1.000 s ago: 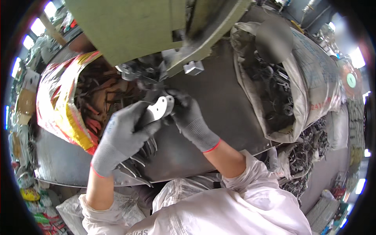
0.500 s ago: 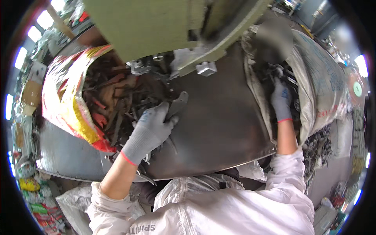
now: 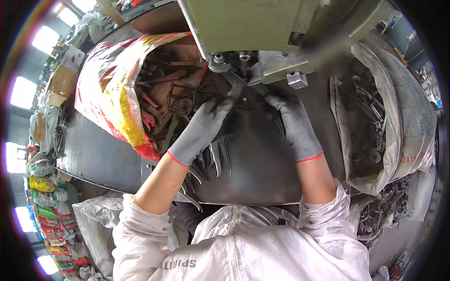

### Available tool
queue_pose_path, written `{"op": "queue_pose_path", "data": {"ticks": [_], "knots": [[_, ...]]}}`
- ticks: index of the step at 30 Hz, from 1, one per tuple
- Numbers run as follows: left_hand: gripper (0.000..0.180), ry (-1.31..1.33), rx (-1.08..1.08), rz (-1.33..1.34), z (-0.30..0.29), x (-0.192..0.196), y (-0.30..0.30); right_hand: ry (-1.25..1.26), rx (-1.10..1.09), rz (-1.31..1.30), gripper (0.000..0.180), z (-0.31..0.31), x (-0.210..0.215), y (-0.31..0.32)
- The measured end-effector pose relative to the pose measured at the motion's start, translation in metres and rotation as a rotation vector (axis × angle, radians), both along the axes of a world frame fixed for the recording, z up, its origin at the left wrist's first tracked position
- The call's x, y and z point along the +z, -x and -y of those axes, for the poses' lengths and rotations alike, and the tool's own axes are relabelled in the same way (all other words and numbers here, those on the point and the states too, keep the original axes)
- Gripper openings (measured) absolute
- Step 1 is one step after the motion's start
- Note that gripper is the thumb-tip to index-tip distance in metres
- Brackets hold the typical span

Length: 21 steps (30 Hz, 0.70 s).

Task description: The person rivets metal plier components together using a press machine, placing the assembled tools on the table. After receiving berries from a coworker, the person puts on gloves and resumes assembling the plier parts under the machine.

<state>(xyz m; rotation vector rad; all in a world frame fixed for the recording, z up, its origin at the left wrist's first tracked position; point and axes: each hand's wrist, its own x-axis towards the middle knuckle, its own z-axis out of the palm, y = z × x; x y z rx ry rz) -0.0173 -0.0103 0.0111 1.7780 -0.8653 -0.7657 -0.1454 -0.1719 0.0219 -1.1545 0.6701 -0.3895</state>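
Both my hands wear grey knit gloves with red cuffs and meet under the head of a green machine point(image 3: 248, 28). My left hand point(image 3: 202, 129) is closed on a flat metal piece point(image 3: 236, 87), its rounded end below the machine's metal fittings point(image 3: 244, 57). Opposite it, my right hand point(image 3: 296, 125) grips a dark metal part point(image 3: 262, 90), its tip close to the left one; whether they touch I cannot tell. Part of it shows below the fingers. Several curved metal handles point(image 3: 216, 157) lie on the metal table point(image 3: 253, 173) below my left wrist.
At left an open red, yellow and white sack point(image 3: 110, 93) holds dark and red metal parts. At right an open pale woven sack point(image 3: 408, 117) holds more metal parts. Another heap of parts point(image 3: 382, 210) sits below it. A square metal block point(image 3: 297, 80) juts from the machine.
My right hand has come out of the right sack with a metal part and moved left under the machine. My left hand has moved up and right with its flat piece. The view has shifted.
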Motion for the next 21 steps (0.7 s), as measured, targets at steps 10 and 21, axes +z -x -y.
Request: {"op": "queue_pose_path", "data": {"ticks": [10, 21], "knots": [[0.027, -0.483, -0.558, 1.312, 0.016, -0.016, -0.021, 0.261, 0.156, -0.099, 0.03, -0.013, -0.018, -0.019], [0.03, -0.425, 0.271, 0.837, 0.007, 0.04, -0.083, 0.085, 0.141, -0.206, 0.025, -0.008, -0.037, -0.015]]}}
